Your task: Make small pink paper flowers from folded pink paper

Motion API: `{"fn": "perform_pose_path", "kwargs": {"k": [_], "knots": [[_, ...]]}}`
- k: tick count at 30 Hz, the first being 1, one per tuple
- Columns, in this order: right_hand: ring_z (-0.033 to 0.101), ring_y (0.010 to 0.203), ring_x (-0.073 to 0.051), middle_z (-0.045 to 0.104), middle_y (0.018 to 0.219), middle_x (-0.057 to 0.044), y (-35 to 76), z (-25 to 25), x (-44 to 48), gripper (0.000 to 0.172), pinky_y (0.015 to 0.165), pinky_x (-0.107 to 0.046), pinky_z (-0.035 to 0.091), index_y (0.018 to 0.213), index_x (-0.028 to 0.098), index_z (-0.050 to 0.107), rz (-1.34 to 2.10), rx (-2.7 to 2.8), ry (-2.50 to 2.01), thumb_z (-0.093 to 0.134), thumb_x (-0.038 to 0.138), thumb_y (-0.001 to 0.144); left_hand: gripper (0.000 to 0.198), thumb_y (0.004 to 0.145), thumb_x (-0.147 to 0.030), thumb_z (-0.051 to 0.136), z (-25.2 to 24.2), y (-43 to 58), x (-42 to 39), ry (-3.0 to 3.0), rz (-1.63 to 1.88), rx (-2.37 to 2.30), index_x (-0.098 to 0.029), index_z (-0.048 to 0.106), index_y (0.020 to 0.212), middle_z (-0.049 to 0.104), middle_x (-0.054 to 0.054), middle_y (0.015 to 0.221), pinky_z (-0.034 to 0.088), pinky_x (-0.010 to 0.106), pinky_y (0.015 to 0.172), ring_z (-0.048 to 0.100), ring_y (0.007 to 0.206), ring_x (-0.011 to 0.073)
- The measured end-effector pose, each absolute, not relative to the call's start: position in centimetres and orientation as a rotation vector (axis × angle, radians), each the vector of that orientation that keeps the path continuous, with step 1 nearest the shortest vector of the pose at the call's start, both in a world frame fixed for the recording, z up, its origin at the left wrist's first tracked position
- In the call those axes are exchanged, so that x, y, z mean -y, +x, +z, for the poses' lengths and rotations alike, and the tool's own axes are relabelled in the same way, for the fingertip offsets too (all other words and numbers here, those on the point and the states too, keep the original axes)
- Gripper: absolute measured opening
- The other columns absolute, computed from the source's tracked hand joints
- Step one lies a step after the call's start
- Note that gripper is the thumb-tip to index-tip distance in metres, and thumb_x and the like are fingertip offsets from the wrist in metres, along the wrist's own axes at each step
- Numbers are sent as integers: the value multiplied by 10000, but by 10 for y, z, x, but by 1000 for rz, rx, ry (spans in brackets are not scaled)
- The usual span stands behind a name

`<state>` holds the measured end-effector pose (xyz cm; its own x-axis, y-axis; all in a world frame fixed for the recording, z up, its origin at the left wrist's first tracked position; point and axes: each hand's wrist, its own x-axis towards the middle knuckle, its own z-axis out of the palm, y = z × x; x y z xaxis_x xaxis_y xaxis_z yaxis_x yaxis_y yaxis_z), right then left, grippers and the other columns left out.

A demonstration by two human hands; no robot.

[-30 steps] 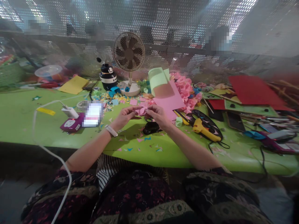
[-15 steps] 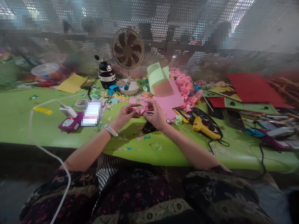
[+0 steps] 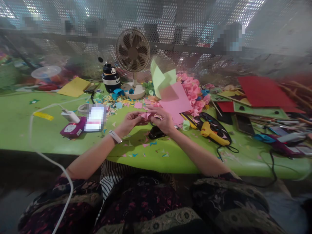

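2 forearms (image 3: 94,154) angle inward over the near edge of a green table (image 3: 48,139), where left hand (image 3: 128,124) and right hand (image 3: 165,122), fingers bent, pinch pink paper (image 3: 145,116) between them, nearer than the fan (image 3: 133,53).

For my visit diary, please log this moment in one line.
left hand: holding folded pink paper | right hand: at its edge | nearby: yellow glue gun

Dim and hazy — light pricks through the perforated screen (image 3: 168,58), soft shadows dull the green surface (image 3: 19,123) — edges stretched and blurred.
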<state>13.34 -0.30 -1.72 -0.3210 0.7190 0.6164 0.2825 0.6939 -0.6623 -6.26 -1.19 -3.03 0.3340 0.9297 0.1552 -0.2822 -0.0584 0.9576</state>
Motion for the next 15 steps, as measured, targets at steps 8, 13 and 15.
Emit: {"fn": "perform_pose_path", "kwargs": {"k": [8,13,15], "knots": [[583,1277,-262,729,1218,-43,131,-21,4,200,1117,-553,414,945,301,785,386,1928,-735,630,224,846,414,682,-477,850,-28,-52,23,1165,1185,-735,-166,718,922,763,33,868,602,348,846,723,749,147],[568,1301,-272,716,1245,-32,131,-19,6,216,1126,-562,410,970,294,783,281,2063,-752,621,220,849,471,660,-540,842,-28,-51,24,1214,1194,-774,-156,703,895,759,37,844,606,337,808,712,734,146],[573,1293,-265,714,1250,-29,132,-17,7,221,1122,-554,416,973,292,781,269,2068,-752,613,216,852,471,676,-542,832,-27,-52,25,1244,1185,-764,-151,693,900,759,42,860,605,346,827,720,756,153]]}}
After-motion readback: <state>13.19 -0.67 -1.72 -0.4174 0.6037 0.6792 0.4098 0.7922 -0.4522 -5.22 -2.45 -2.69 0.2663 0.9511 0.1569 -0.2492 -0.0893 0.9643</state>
